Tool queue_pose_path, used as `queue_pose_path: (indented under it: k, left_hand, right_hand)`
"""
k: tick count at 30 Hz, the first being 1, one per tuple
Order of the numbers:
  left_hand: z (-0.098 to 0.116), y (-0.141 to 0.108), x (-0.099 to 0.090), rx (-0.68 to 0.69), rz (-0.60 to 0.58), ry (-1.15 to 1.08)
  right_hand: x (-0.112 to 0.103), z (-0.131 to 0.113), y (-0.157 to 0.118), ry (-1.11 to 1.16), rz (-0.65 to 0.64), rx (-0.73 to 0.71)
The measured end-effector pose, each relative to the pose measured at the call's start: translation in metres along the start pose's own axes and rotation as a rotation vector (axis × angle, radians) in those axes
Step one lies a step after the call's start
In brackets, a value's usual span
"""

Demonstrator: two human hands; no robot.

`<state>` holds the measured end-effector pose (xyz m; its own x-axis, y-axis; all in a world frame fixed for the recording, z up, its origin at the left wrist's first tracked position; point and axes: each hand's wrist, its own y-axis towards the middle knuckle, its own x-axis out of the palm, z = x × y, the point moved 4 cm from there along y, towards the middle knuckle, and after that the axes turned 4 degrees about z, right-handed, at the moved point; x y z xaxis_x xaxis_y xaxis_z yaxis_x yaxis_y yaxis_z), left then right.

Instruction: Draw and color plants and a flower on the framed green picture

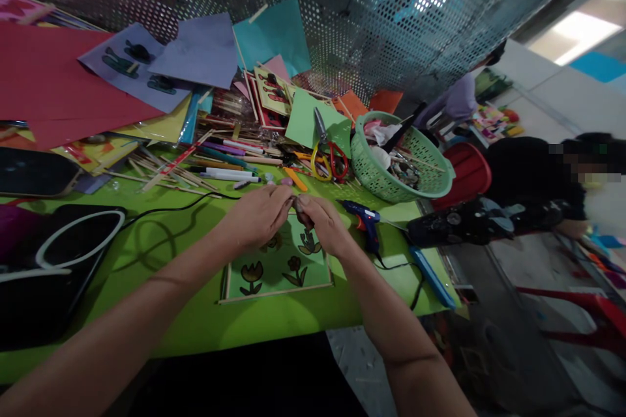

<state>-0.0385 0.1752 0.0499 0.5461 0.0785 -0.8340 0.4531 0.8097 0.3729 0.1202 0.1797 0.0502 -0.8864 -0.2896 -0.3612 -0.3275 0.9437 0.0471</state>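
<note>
A green card (271,280) with several dark-outlined flowers and thin wooden sticks along its left and lower edges lies on the table in front of me. Over its far edge, my left hand (259,214) and my right hand (325,223) meet with their fingertips pinched together. Whatever is between the fingers is too small and hidden to make out. Part of the card's upper half is covered by both hands. Just beyond them lies an orange strip (295,179). To the right of my right hand rests a blue glue gun (368,223).
Scissors (320,143), pens (227,174) and loose sticks (166,169) lie behind my hands. A green basket (401,192) of supplies stands at the right. At the left is a black tablet-like slab (53,306) with a white cord. A perforated metal panel (332,32) rises behind; another person (518,176) is at right.
</note>
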Motion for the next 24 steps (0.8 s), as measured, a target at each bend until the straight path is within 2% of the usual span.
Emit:
queue_pose_path:
  k: [6,10,19,24]
  left_hand:
    - [0.001,-0.001,-0.007,-0.050,-0.062,-0.145]
    - [0.000,-0.001,-0.004,-0.078,-0.070,-0.114]
    - [0.000,-0.002,0.000,0.028,-0.022,0.000]
    - [-0.001,-0.001,0.004,-0.010,-0.011,0.039]
  right_hand:
    - [-0.002,-0.002,0.000,-0.025,0.017,-0.032]
    - [-0.001,0.000,0.000,-0.073,0.011,-0.061]
    - [0.000,0.001,-0.001,-0.129,0.010,-0.094]
    - [0.001,0.004,-0.002,-0.135,0.015,-0.086]
